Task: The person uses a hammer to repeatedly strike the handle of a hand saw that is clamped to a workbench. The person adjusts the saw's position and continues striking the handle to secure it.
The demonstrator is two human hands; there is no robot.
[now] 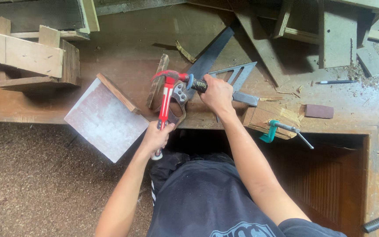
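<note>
Soft even daylight, sharp focus

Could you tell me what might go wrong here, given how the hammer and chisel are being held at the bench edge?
1. The hammer head sits close to the right hand gripping the chisel; a glancing blow could hit the knuckles.
2. The handsaw lies right under the work, so a slip might strike its blade.
3. The square board overhangs the bench edge and could be knocked off.
</note>
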